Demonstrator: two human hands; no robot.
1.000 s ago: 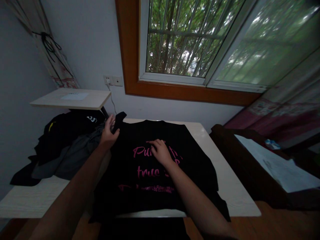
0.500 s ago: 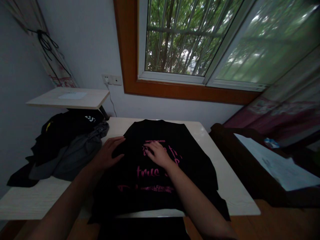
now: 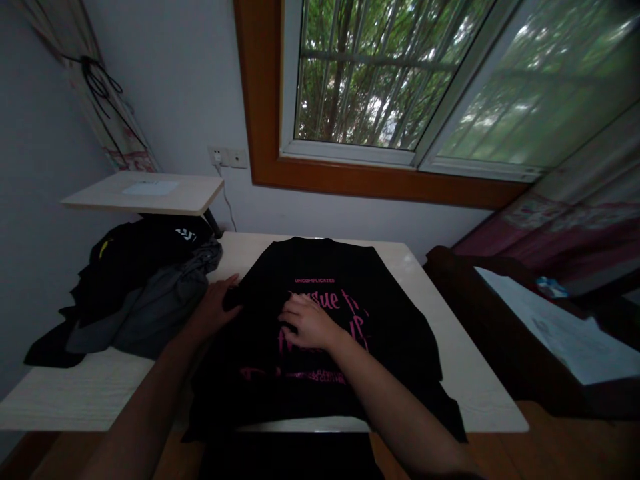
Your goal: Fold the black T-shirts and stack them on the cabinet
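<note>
A black T-shirt (image 3: 390, 313) with pink lettering lies spread on a pale table (image 3: 90, 393), its left sleeve folded in over the body. My left hand (image 3: 216, 308) rests on the shirt's folded left edge, thumb and fingers laid on the cloth. My right hand (image 3: 306, 321) lies flat on the pink print at the shirt's middle, fingers slightly bent and pressing down. The shirt's hem hangs over the near table edge.
A heap of dark and grey clothes (image 3: 135, 293) lies on the table's left side under a small wall shelf (image 3: 145, 192). A dark wooden chair or bench (image 3: 505, 340) with white papers (image 3: 560, 333) stands to the right. A window is behind the table.
My left hand carried the left sleeve from the far left corner inward and laid it on the shirt, then slid nearer along the fold. My right hand moved a little toward me.
</note>
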